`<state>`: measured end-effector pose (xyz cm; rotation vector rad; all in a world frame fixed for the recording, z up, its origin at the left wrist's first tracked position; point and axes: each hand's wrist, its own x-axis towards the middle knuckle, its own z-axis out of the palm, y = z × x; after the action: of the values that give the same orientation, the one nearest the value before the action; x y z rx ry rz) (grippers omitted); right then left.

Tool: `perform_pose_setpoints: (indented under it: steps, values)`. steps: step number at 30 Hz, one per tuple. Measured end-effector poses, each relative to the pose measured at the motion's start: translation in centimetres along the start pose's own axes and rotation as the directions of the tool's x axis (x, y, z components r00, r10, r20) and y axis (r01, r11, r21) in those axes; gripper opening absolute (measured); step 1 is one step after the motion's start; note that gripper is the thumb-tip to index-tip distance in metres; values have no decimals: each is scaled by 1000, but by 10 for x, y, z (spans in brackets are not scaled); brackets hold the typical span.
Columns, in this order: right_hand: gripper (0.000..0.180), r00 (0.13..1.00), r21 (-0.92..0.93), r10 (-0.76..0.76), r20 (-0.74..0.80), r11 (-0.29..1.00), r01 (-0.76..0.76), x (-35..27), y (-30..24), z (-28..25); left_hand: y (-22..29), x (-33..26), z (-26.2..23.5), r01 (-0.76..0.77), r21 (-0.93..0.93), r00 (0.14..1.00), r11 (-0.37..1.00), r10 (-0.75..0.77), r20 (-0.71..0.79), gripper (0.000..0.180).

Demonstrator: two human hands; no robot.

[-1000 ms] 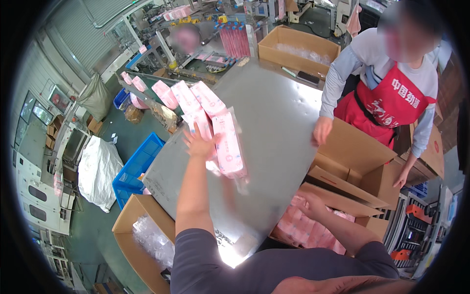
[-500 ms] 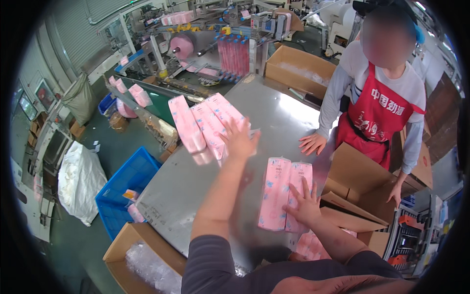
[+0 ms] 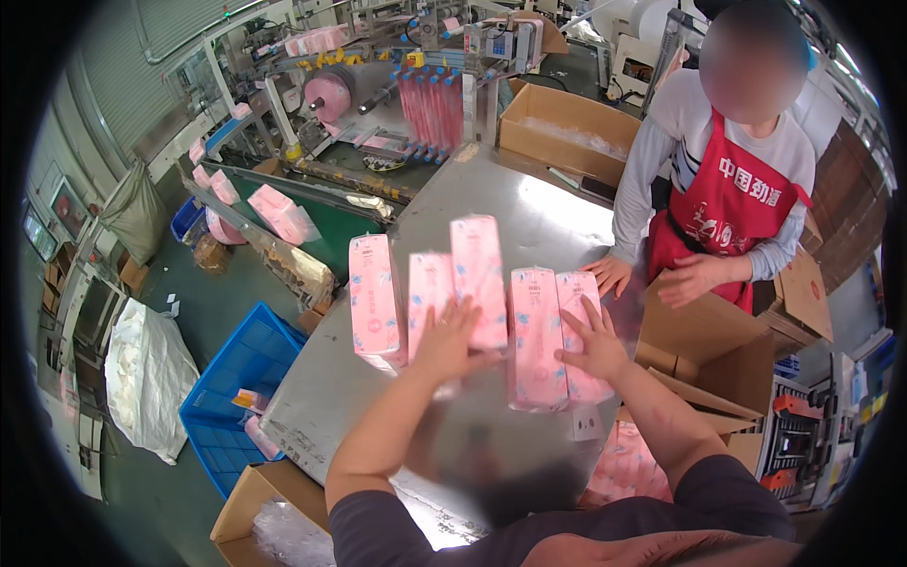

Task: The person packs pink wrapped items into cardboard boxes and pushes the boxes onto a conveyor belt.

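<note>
Several pink, plastic-wrapped tissue packs with blue flecks stand in a row on the metal table [image 3: 378,425]. My left hand [image 3: 446,342] is open, its fingers spread over the lower part of two middle packs; the taller one [image 3: 478,269] sits a little farther from me than its neighbour [image 3: 430,283]. Another pack [image 3: 373,293] stands apart to the left, untouched. My right hand [image 3: 593,350] is open too, flat on the rightmost pack [image 3: 578,298], which lies side by side with another pack [image 3: 535,331].
Across the table a co-worker in a red apron [image 3: 723,203] rests one hand near the packs. An open carton [image 3: 704,331] stands at the right, above bagged pink packs [image 3: 628,463]. At left are a conveyor [image 3: 331,222] carrying packs, a blue crate [image 3: 236,369] and another carton [image 3: 236,515].
My left hand has drawn the left-hand packs nearer and to the right, turning them more upright. The right pair has shifted away from me. The co-worker's other hand has risen over the carton.
</note>
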<state>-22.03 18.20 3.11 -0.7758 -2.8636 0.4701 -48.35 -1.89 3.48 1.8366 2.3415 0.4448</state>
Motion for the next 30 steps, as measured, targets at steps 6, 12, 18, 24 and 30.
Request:
perform_pose_setpoints:
  steps: [6,12,18,24,30]
  values:
    - [80,996,37,41,84,998,-44,35,-1,-6,-12,0,-50,398,47,891,916,-374,-256,92]
    - [79,982,-46,83,170,996,-76,52,-30,-14,-48,-8,-47,704,26,710,710,-702,-60,95]
    - [74,975,-32,-177,136,983,183,0,-4,-8,18,-88,-31,599,57,801,798,-598,-38,92]
    - [71,943,-3,-221,250,973,229,-91,-17,-17,87,-189,-21,620,-6,784,785,-620,34,90]
    - [73,940,-133,-149,306,971,197,-129,-63,-34,127,-146,-11,273,75,959,959,-265,-99,87]
